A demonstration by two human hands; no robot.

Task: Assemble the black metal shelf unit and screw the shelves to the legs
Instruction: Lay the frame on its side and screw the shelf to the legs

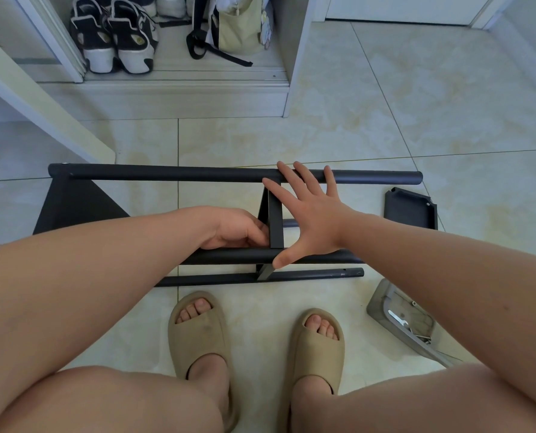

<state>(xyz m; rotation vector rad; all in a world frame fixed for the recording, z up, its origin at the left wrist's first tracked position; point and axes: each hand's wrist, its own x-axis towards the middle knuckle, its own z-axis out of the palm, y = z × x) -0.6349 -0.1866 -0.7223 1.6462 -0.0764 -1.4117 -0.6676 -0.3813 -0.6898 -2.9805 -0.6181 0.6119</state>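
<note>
Centre frame: right hand (310, 214) splayed wide across far leg (166, 174) and near leg (229, 256); left hand (235, 229) curled at shelf (275, 220), hold unclear. Risk: shelf probably loose, may slip; legs may roll.

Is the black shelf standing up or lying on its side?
Lying on its side: the shelf unit has its legs running flat along the floor.

I see black shelf frame (182, 174), black panel (412, 210) right, tan slides (204, 335) near, cream marbled floor tiles (416, 104), black-and-white sneakers (116, 35) far left
</note>
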